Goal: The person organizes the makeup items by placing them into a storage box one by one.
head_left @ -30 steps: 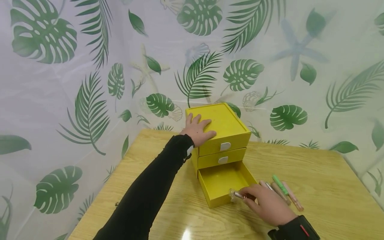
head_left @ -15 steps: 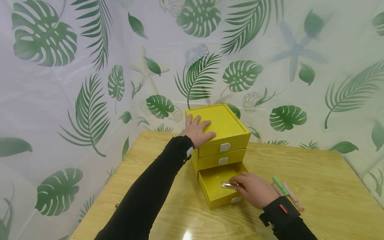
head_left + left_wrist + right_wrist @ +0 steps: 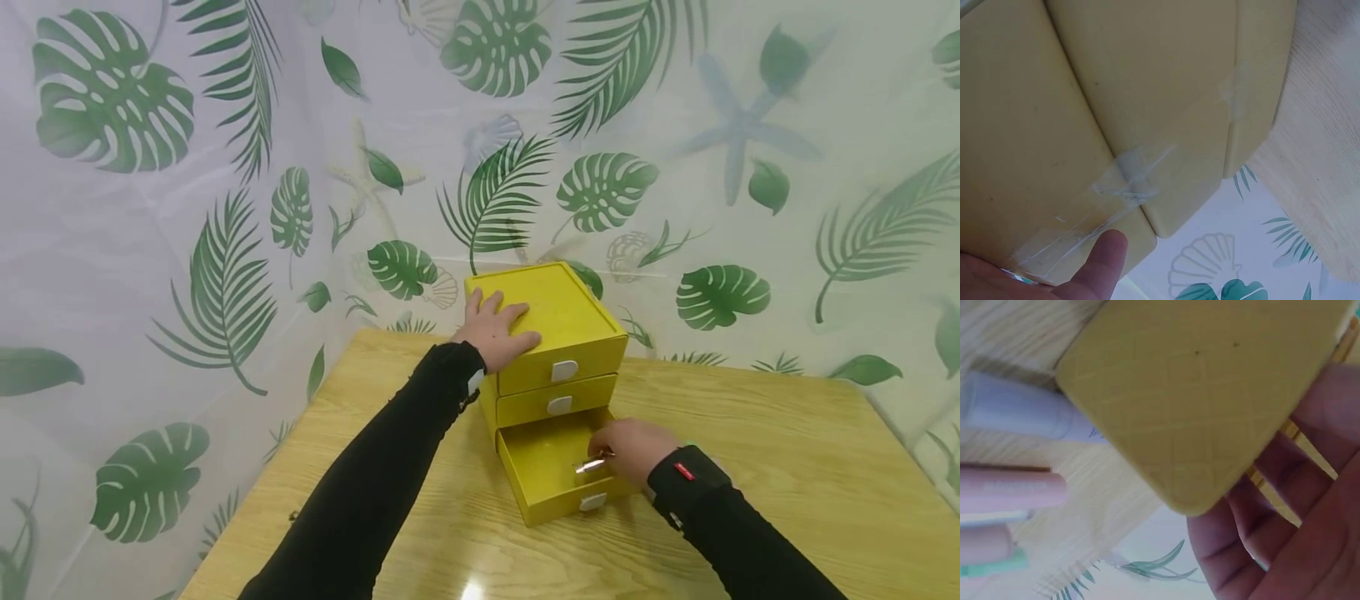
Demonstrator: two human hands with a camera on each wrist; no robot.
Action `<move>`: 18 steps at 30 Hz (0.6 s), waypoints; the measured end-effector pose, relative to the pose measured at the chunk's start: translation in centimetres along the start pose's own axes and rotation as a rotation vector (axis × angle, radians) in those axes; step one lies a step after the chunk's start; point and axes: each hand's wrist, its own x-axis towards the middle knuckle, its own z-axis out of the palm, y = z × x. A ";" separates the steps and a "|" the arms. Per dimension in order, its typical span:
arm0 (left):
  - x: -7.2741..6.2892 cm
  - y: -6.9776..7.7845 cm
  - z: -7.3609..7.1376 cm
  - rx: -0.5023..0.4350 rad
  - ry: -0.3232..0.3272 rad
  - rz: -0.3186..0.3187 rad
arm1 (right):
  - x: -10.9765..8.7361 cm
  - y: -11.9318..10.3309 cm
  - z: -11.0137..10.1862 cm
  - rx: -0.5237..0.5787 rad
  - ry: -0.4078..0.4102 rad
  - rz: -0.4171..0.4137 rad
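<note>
A yellow drawer cabinet [image 3: 570, 308] stands on the table, its bottom drawer [image 3: 525, 458] pulled out and the two above closed. My left hand [image 3: 495, 333] rests on the top at the left edge, fingers spread; a fingertip [image 3: 1109, 250] shows against the taped side in the left wrist view. Over the right part of the open drawer, my right hand [image 3: 633, 450] pinches a slim clear tube with shiny rose-gold parts [image 3: 590, 467], like a cosmetic tube. In the right wrist view the drawer's outer wall [image 3: 1179, 412] covers the tube, and the fingers reach over its edge.
Beside the drawer lie several slim tubes, among them a lilac one [image 3: 1016, 406], a pink one [image 3: 1010, 490] and a green one [image 3: 997, 565]. In the head view the right hand mostly hides them. A leaf-patterned sheet [image 3: 420, 192] hangs behind the wooden table [image 3: 750, 400].
My right hand has moved from the drawer's front right corner into the open drawer with the tube, covering the other tubes from the head view. The left hand has stayed put.
</note>
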 end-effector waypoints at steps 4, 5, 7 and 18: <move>0.0 0.0 -0.1 0.001 -0.002 0.000 | 0.5 0.2 0.1 -0.021 -0.034 -0.042; 0.0 0.0 -0.1 0.002 -0.002 0.002 | 0.5 0.2 0.2 -0.017 -0.041 -0.041; 0.1 0.0 -0.1 0.003 -0.003 0.006 | 0.7 0.3 0.4 -0.007 -0.053 -0.032; 0.0 -0.1 0.0 0.004 0.000 0.006 | 1.0 0.9 1.0 0.036 -0.062 -0.019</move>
